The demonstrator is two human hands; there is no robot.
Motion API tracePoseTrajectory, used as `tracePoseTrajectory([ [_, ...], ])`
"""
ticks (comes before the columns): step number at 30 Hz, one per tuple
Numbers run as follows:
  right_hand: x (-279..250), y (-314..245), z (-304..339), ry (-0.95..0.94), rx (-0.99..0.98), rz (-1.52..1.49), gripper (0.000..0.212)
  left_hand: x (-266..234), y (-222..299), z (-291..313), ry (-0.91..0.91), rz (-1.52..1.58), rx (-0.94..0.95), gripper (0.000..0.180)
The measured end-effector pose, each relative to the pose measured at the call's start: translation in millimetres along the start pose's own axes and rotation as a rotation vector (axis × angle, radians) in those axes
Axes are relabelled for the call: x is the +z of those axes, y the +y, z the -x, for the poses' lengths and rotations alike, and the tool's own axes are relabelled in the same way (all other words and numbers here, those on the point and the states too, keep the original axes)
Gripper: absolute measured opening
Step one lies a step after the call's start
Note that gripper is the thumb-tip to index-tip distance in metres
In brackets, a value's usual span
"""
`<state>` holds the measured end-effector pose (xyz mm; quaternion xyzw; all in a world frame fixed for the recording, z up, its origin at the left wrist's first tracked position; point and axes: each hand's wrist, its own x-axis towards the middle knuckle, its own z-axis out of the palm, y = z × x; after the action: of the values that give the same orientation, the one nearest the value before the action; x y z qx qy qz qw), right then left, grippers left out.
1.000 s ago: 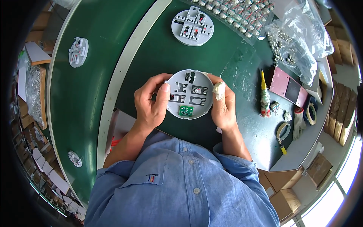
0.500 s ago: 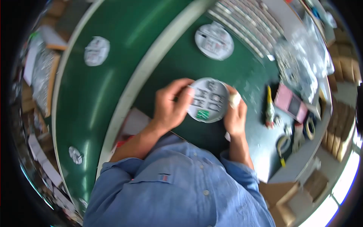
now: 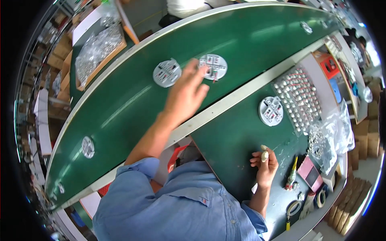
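Shows grey disc (image 3: 217, 65) already on belt (image 3: 128, 100), at spread left hand (image 3: 187, 91). Leaves bench disc (image 3: 270, 112) untouched. Cannot tell closure of right hand (image 3: 266, 164)

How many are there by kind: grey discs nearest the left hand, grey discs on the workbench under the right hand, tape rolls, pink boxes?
Grey discs nearest the left hand: 2
Workbench disc: 1
Tape rolls: 2
Pink box: 1
Total: 6
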<state>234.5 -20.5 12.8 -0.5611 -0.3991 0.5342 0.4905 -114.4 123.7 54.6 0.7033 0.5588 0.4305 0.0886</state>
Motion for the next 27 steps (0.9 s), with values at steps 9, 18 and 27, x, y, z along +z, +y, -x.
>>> tracePoseTrajectory([
  [9,20.2,-11.8,-1.6,-0.020,0.130,-0.012,0.026,-95.1,-195.4,-53.7,-0.500,-0.060,-0.212,0.020],
  [18,-79.5,-78.5,-22.9,0.514,-0.099,0.613,0.025,-102.1,-89.0,16.7,-0.229,-0.217,-0.131,0.021],
  [27,-240.5,-66.8,-148.2,0.533,0.031,1.226,0.029,27.2,84.6,79.5,-0.242,0.092,-0.032,0.020],
])
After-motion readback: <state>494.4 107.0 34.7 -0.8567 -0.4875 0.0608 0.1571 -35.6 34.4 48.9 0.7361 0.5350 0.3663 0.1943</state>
